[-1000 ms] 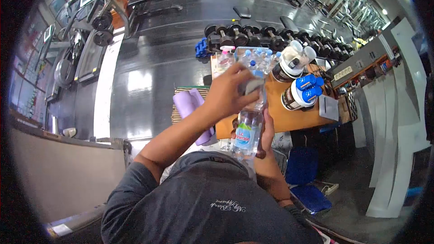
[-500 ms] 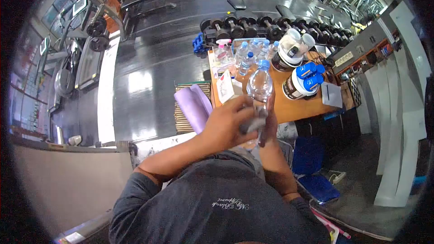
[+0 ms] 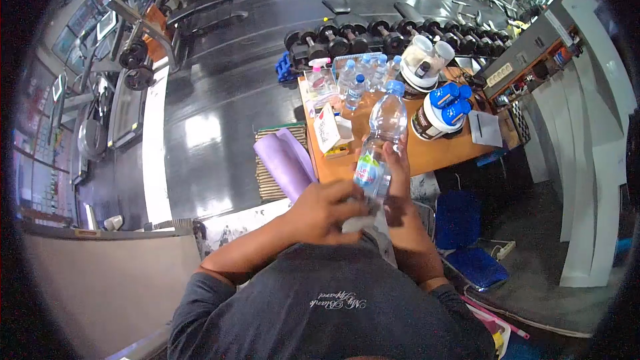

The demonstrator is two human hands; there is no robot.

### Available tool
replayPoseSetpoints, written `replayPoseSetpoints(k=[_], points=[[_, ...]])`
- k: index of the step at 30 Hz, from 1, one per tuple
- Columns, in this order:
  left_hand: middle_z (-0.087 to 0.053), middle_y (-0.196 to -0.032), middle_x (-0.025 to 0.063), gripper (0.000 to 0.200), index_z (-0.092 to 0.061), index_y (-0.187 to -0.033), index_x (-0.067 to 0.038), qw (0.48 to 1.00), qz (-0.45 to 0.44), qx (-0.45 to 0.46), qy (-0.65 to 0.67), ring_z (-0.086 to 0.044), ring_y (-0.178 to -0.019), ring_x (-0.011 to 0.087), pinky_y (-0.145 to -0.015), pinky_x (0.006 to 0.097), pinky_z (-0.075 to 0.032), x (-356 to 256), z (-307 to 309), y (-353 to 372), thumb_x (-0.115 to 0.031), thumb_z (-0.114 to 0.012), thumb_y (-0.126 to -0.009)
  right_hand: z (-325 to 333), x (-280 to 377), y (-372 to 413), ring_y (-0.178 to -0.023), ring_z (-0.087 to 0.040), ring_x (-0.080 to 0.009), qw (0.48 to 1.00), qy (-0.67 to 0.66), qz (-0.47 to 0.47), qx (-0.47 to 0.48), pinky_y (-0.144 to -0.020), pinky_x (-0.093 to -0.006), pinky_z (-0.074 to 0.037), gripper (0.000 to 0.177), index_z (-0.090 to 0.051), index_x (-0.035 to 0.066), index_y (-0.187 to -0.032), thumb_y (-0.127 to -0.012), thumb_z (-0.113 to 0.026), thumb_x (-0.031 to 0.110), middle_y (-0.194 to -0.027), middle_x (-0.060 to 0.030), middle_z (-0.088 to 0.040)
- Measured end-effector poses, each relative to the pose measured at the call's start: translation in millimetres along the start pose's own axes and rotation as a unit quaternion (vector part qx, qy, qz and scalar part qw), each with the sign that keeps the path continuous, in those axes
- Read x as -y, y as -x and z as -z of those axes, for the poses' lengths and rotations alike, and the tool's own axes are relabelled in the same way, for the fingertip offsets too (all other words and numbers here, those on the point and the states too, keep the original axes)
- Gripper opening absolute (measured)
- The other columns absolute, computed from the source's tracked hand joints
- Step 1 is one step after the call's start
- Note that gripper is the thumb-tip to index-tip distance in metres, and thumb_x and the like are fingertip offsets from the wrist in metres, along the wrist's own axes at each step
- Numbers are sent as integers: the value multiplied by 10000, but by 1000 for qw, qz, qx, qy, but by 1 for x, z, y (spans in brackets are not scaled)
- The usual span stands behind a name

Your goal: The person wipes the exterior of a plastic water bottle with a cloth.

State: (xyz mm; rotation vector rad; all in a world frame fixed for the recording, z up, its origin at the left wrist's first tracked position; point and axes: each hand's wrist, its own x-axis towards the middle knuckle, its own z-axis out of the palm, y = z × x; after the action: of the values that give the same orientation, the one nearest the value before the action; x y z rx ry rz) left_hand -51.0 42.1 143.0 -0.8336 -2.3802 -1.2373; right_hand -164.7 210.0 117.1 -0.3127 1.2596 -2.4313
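My right hand (image 3: 398,167) is wrapped around a clear plastic water bottle (image 3: 388,120) with a blue cap and a colourful label. The bottle stands nearly upright, leaning slightly, in front of my chest. Just below and left of its base, my left hand (image 3: 331,212) is curled and slightly blurred. Between its fingers and partly hidden by them is a pale grey cloth (image 3: 360,223). On the wooden table (image 3: 427,160) ahead stand several more clear bottles (image 3: 355,91), and an open white box (image 3: 331,131) sits near the table's left edge.
White tubs (image 3: 430,123), one topped with blue-lidded containers (image 3: 453,102), stand on the right of the table near a paper sheet (image 3: 485,128). A purple rolled mat (image 3: 285,160) leans at left. A blue chair (image 3: 460,227) is at right; dumbbells (image 3: 353,39) line up behind.
My left hand with the cloth has moved down and left, away from the bottle's middle, uncovering its label. The bottle in my right hand has shifted slightly, and the view has moved a little.
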Motion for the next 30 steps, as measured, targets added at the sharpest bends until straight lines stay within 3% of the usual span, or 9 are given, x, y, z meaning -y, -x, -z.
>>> replayPoseSetpoints(k=[2,5,9,11,13,18,21,24,30], points=[[-660,-1099,137,442,-765,-1095,-98,996,-58,63,21,-726,-898,316,-732,398,-602,1,8,5,-301,-881,-720,6,-4,-5,-1027,-708,-276,1000,3,5,-1,-711,-452,-672,523,-382,101,-1494,-1074,-552,362,-1261,-176,-630],[-646,-1106,115,388,-778,-1064,-107,996,-49,21,69,-706,-931,296,-753,388,-588,4,8,13,-286,-858,-729,15,-7,-6,-1096,-693,-280,997,-42,-60,40,-788,-431,-671,592,-370,89,-1524,-1107,-399,507,-1328,-180,-617],[-638,-1116,120,376,-770,-1083,-89,992,-30,-71,100,-673,-1017,293,-851,381,-558,11,19,8,-218,-841,-736,-19,8,6,-1158,-676,-293,995,-63,-21,79,-892,-404,-633,623,-469,49,-1482,-1099,-386,535,-1335,-183,-632],[-638,-1120,129,379,-769,-1096,-84,991,-16,-113,67,-656,-1051,300,-896,390,-538,17,30,-5,-197,-835,-740,19,-17,-3,-1130,-688,-296,954,-234,-127,137,-891,-428,-625,594,-515,45,-1444,-1091,-404,509,-1291,-176,-660],[-637,-1121,138,381,-769,-1108,-80,987,18,-153,35,-646,-1064,303,-923,401,-527,21,43,-23,-184,-827,-746,11,-21,2,-1035,-711,-357,930,-322,-150,94,-883,-556,-619,551,-384,129,-1510,-1066,-494,436,-1280,-202,-639],[-632,-1103,149,367,-753,-1111,-46,961,94,-255,-41,-652,-1031,330,-870,414,-538,40,64,-83,-215,-830,-795,-8,-21,11,-966,-722,-359,974,-159,-126,104,-782,-560,-636,573,-295,176,-1580,-1088,-429,439,-1221,-223,-640],[-637,-1086,143,324,-745,-1093,-33,956,145,-250,-51,-670,-997,300,-873,389,-538,47,62,-104,-187,-815,-817,-30,-7,16,-914,-726,-360,981,-113,-98,125,-692,-495,-653,627,-157,288,-1647,-1094,-425,416,-1210,-242,-625],[-649,-1064,151,338,-748,-1097,-36,955,163,-219,-113,-682,-969,313,-840,401,-544,45,47,-96,-188,-821,-804,-28,-5,14,-883,-729,-341,989,-74,-62,117,-702,-485,-654,648,-133,295,-1659,-1094,-432,399,-1202,-222,-631],[-628,-1066,134,404,-744,-1115,-56,978,148,-145,-20,-693,-935,332,-807,420,-557,28,35,-70,-276,-843,-791,-19,0,3,-878,-730,-292,998,-21,11,63,-644,-430,-654,677,-138,273,-1667,-1082,-464,374,-1335,-185,-589]])
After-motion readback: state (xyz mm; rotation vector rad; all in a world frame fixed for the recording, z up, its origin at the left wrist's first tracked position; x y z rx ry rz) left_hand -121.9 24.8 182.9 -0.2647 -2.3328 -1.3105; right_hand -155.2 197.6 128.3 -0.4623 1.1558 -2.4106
